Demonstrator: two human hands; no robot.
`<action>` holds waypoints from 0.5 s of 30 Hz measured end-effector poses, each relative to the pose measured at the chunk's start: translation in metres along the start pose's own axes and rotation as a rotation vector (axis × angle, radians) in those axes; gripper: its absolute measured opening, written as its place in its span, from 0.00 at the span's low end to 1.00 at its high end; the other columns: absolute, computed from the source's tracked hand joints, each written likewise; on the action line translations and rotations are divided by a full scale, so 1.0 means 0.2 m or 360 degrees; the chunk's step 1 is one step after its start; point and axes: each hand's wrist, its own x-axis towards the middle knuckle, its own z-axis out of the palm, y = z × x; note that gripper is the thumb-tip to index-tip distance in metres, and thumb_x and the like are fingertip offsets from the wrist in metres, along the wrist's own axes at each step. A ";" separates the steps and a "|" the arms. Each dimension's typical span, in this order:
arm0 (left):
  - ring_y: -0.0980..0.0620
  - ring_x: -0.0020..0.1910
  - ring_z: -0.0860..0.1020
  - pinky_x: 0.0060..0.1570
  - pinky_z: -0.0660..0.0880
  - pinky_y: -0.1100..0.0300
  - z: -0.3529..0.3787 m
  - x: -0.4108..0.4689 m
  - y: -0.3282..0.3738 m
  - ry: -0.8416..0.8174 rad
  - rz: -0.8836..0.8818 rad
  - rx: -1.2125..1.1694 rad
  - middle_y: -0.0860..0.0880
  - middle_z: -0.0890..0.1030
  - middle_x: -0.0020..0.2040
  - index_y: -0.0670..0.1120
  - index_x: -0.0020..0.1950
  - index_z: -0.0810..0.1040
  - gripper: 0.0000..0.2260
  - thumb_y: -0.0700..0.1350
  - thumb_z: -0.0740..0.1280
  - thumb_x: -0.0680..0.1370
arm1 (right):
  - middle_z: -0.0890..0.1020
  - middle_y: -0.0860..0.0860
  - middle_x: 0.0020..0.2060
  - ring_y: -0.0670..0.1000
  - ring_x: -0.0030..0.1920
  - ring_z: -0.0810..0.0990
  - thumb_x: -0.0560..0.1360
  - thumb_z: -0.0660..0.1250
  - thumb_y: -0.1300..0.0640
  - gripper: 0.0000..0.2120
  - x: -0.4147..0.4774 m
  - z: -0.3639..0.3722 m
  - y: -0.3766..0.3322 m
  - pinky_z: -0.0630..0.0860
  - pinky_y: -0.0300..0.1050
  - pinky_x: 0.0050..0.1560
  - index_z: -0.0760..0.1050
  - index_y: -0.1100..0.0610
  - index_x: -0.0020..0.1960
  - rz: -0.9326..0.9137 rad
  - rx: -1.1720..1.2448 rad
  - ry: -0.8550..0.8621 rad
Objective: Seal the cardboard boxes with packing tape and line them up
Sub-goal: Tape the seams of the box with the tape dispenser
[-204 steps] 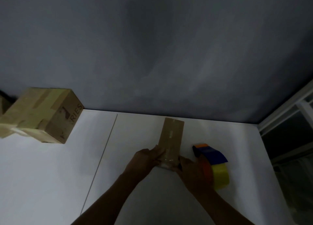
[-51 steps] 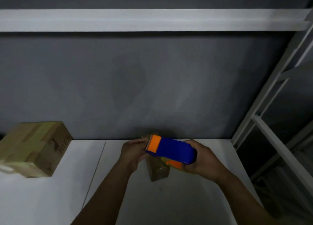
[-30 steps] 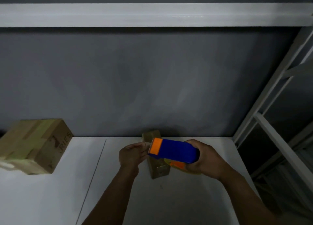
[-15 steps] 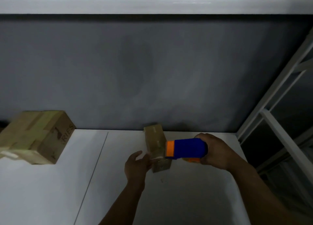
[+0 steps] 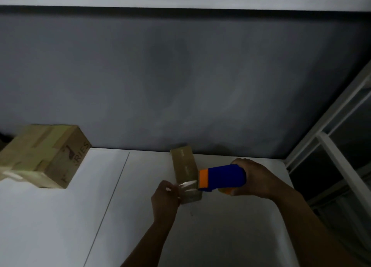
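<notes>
While the white table (image 5: 60,226) spreads beneath it all, a big taped box (image 5: 44,156) sits well left of the small box (image 5: 184,166), which lies close to the grey wall. Just right of the small box, the right hand (image 5: 259,180) wraps its fingers round a blue-and-orange tape dispenser (image 5: 224,178). At the small box's near end, the left hand (image 5: 164,198) pinches a strip of tape (image 5: 187,185) stretched from the dispenser.
</notes>
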 end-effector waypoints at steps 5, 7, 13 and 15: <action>0.50 0.36 0.81 0.39 0.81 0.50 0.01 0.02 -0.01 -0.0022 -0.0010 0.0170 0.48 0.81 0.39 0.49 0.41 0.72 0.08 0.39 0.68 0.77 | 0.79 0.41 0.46 0.40 0.46 0.78 0.57 0.81 0.47 0.28 0.02 0.01 0.01 0.79 0.40 0.46 0.72 0.44 0.51 0.0025 0.0030 -0.0075; 0.50 0.37 0.82 0.39 0.81 0.49 0.01 0.03 -0.01 -0.0030 -0.0051 0.0169 0.48 0.81 0.40 0.49 0.42 0.72 0.07 0.40 0.67 0.77 | 0.78 0.41 0.46 0.40 0.47 0.78 0.57 0.81 0.48 0.28 0.02 0.01 0.02 0.79 0.39 0.45 0.71 0.44 0.52 0.0011 0.0054 -0.0071; 0.51 0.36 0.81 0.38 0.81 0.52 0.00 0.03 -0.02 -0.0088 -0.0022 0.0220 0.48 0.80 0.41 0.49 0.43 0.70 0.07 0.41 0.66 0.78 | 0.78 0.41 0.47 0.41 0.48 0.77 0.57 0.81 0.46 0.29 0.03 0.02 0.03 0.79 0.39 0.46 0.71 0.42 0.53 -0.0025 0.0081 -0.0041; 0.51 0.37 0.81 0.40 0.81 0.50 0.00 0.06 -0.01 -0.0059 -0.0036 0.0311 0.49 0.80 0.39 0.51 0.41 0.69 0.09 0.43 0.66 0.78 | 0.77 0.41 0.48 0.41 0.49 0.76 0.57 0.81 0.46 0.30 0.04 0.03 0.03 0.78 0.39 0.46 0.71 0.43 0.54 -0.0017 0.0072 -0.0038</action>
